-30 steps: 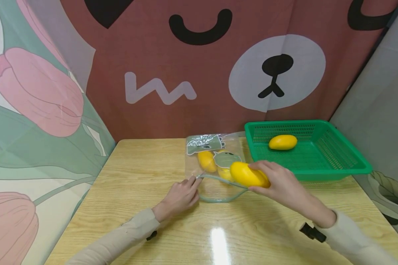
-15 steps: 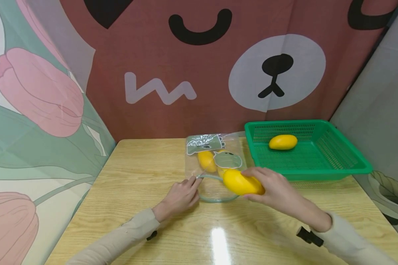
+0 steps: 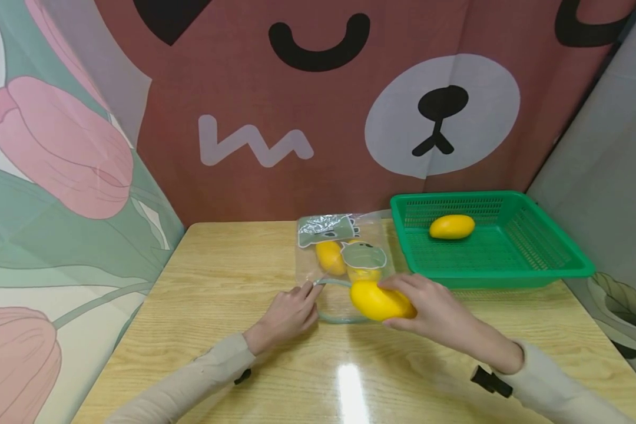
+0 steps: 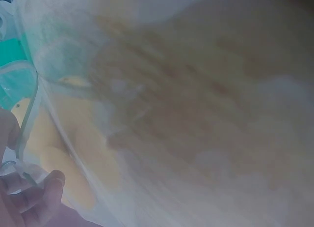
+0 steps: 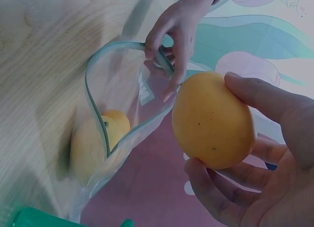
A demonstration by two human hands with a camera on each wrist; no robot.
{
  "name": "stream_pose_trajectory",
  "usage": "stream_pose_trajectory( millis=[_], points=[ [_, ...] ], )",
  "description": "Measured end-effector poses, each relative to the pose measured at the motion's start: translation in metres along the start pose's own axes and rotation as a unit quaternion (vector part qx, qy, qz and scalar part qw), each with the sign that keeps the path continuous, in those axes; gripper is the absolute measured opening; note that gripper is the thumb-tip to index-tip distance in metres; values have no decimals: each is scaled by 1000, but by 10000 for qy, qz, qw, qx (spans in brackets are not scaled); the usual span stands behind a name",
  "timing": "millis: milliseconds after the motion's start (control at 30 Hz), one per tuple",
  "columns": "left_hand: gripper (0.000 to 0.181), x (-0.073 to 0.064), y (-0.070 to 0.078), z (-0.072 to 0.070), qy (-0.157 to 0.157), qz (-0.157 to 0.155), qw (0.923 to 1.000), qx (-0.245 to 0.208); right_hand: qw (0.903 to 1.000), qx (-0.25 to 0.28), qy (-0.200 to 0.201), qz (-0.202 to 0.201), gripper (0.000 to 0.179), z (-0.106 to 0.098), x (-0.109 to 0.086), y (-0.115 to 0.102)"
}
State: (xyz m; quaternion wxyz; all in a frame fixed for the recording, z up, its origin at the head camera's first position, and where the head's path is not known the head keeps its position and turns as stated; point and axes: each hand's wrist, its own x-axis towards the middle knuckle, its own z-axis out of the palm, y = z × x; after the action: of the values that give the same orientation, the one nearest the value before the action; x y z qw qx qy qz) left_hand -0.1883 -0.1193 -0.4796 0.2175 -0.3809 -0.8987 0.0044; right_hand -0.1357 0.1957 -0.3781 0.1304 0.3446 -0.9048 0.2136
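Observation:
A clear zip bag [image 3: 304, 268] with green cartoon prints lies on the table, its green-edged mouth spread apart toward the person. Inside it are yellow mangoes [image 3: 330, 258], partly covered by the prints. My left hand [image 3: 286, 315] pinches the left corner of the bag's mouth; the right wrist view shows those fingers on the green strip [image 5: 164, 62]. My right hand [image 3: 434, 312] grips another mango [image 3: 378, 300] between thumb and fingers, over the right part of the mouth. In the right wrist view this mango [image 5: 213, 121] is apart from the bag's opening. The left wrist view is hazy.
A green plastic basket [image 3: 500, 274] stands at the back right of the table, with one mango [image 3: 452, 227] in it. Printed cloths [image 3: 233, 194] hang behind and beside the wooden table [image 3: 217, 265].
My right hand has brought its mango left and nearer to the person, across the bag's mouth. The left hand keeps its hold on the bag's corner.

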Motion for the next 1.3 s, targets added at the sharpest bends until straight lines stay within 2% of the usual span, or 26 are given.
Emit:
stream_pose_trajectory(
  millis=[367, 567, 933, 1300],
  points=[
    [42, 0, 0, -1, 49, 14, 10000, 30, 9995, 128, -278, 1, 57, 11, 0, -3],
    [46, 0, 0, 1, 90, 13, 10000, -2, 9991, 171, -370, -139, 58, 18, 0, -5],
    [42, 0, 1, -2, -73, -30, 10000, -30, 9990, 101, -370, -212, 57, 29, 2, -5],
    [42, 0, 0, -2, 28, -10, 10000, -31, 9986, -43, -306, -429, 51, 40, 2, -3]
  ],
)
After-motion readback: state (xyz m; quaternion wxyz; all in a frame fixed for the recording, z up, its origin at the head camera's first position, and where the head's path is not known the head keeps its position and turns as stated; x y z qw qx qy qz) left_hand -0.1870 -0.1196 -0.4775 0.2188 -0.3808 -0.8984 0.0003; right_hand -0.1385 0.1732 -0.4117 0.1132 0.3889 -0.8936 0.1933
